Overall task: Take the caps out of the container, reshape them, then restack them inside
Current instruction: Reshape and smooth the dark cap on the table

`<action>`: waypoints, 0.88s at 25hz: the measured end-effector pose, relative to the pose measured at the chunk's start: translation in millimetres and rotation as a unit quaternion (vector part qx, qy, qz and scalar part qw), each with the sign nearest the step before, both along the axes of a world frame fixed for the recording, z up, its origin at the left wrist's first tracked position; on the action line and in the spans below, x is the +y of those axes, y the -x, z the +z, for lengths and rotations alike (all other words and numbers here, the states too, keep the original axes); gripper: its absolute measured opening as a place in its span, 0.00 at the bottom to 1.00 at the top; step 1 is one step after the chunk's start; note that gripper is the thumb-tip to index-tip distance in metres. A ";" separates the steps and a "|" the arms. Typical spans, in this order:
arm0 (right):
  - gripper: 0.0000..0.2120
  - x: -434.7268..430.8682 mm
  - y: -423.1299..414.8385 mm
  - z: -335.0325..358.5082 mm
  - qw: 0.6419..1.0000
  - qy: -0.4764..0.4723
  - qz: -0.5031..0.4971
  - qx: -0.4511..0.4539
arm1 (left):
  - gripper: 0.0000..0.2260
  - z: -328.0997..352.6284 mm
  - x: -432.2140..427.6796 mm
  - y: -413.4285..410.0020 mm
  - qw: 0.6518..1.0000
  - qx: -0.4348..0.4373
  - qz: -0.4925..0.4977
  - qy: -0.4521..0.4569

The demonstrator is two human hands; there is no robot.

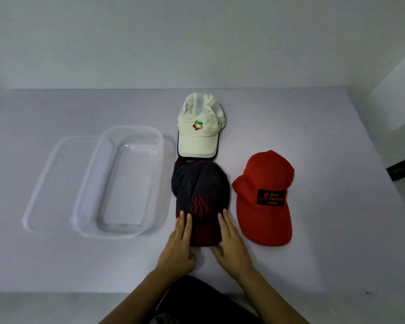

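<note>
A dark navy cap [200, 195] with a red embroidered logo and a dark red brim lies on the table in front of me. My left hand [179, 244] lies flat along the brim's left edge with straight fingers. My right hand [229, 242] lies flat along the brim's right edge. A white cap [198, 129] with a multicoloured logo sits behind the navy one, stacked on another cap whose dark brim edge shows. A red cap [264, 197] with a black patch lies to the right. The clear plastic container [89, 183] stands to the left with nothing in it.
The container's clear lid [40, 183] lies flat under or beside the container on its left. The pale table [325, 136] ends at a wall behind and drops off at the right. My dark-clothed lap shows at the near edge.
</note>
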State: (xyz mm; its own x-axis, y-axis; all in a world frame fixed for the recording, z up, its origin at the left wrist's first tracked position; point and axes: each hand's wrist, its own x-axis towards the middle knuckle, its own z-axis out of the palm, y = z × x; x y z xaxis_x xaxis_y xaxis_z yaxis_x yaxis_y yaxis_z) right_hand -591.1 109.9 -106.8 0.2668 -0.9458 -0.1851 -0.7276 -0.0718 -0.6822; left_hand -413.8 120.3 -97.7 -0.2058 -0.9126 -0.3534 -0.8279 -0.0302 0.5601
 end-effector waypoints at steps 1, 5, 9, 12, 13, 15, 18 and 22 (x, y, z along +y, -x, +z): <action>0.33 -1.6 -3.6 0.8 1.000 0.007 -0.007 0.022 | 0.45 -2.3 -0.1 0.2 1.000 -0.008 -0.001 0.015; 0.32 6.3 -15.6 16.6 0.996 0.048 -0.044 0.066 | 0.35 6.0 -6.0 3.0 0.995 -0.010 0.028 0.097; 0.34 5.5 -16.0 32.0 0.995 0.017 -0.072 0.059 | 0.28 21.0 -10.4 0.5 0.988 0.015 -0.020 0.153; 0.39 -7.1 -18.6 42.6 0.995 0.005 -0.090 0.046 | 0.31 28.8 -10.9 -4.4 0.970 0.018 -0.073 0.231; 0.38 -9.4 -22.6 48.4 0.995 0.005 -0.095 0.040 | 0.31 32.6 -11.5 -6.3 0.966 0.021 -0.071 0.246; 0.36 -12.1 -30.7 61.8 0.993 0.027 -0.092 0.064 | 0.30 44.8 -14.0 -8.0 0.963 0.025 -0.051 0.262; 0.35 -16.1 -37.3 84.6 0.988 0.122 -0.075 0.057 | 0.28 66.2 -19.7 -9.3 0.948 0.025 -0.012 0.317; 0.30 -22.0 -49.6 117.9 0.988 0.114 -0.100 -0.036 | 0.19 91.1 -26.4 -9.0 0.921 0.105 0.039 0.373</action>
